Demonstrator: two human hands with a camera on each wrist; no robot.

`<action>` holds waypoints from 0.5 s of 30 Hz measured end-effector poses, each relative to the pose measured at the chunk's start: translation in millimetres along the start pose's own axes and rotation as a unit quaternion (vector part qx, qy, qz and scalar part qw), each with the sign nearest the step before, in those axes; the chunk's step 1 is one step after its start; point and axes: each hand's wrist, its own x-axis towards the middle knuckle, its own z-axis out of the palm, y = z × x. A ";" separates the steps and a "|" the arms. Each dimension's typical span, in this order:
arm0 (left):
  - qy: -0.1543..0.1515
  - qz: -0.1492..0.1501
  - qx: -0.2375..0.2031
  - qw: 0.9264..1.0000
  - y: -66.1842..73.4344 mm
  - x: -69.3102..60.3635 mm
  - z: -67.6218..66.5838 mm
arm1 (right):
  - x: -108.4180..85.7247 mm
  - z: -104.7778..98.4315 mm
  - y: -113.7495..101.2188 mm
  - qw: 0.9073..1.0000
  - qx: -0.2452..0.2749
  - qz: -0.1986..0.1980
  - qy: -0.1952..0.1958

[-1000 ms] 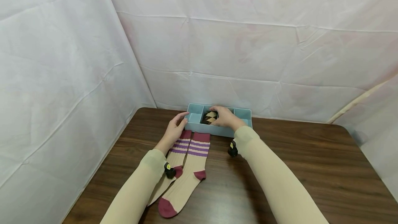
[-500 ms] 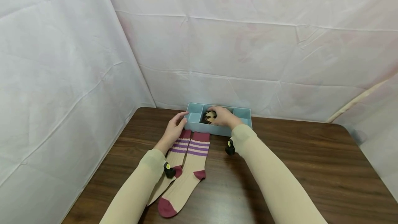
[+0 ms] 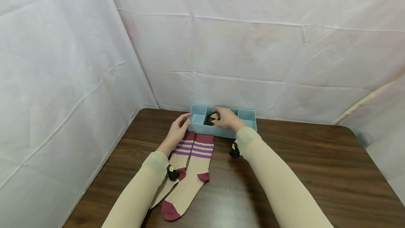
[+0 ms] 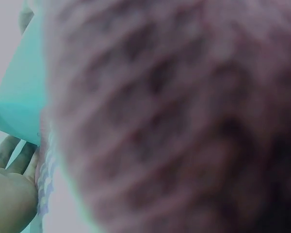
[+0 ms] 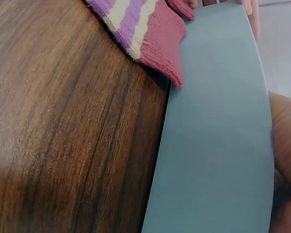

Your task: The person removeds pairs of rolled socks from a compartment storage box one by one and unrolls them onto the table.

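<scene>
A light blue box [image 3: 218, 131] with compartments stands at the table's back edge. In its middle part lies a dark bundle with beige diamonds [image 3: 215, 116]; my right hand [image 3: 228, 119] grips the right side of it, thumb toward the front wall. My left hand [image 3: 175, 133] touches the box's left end with loosely extended fingers. In the left wrist view that hand [image 4: 12, 191] reaches the box [image 4: 24, 92]. The right wrist view has my right hand [image 5: 287, 138] behind the box wall [image 5: 213, 126], its fingertips hidden.
Two beige socks [image 3: 190, 178] with maroon cuffs, heels and toes and purple stripes lie flat in front of the box, partly under my left forearm. White cloth [image 3: 240, 52] hangs behind and to the left of the brown wooden table [image 3: 303, 157].
My right hand has shifted slightly left over the dark bundle since a second ago, and has hardly moved since the middle frame. My left hand and the striped socks stay in place.
</scene>
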 end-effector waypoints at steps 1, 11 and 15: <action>-0.001 0.000 0.001 1.000 -0.1 -0.2 0.3 | -0.6 -0.3 0.8 1.000 0.005 -0.005 0.004; -0.007 -0.009 0.016 1.000 -5.7 -2.2 3.4 | -8.1 -7.8 8.4 0.995 0.070 -0.038 0.062; -0.012 -0.009 0.016 1.000 -5.3 -0.7 3.0 | -15.0 -17.2 5.4 0.993 0.074 -0.053 0.075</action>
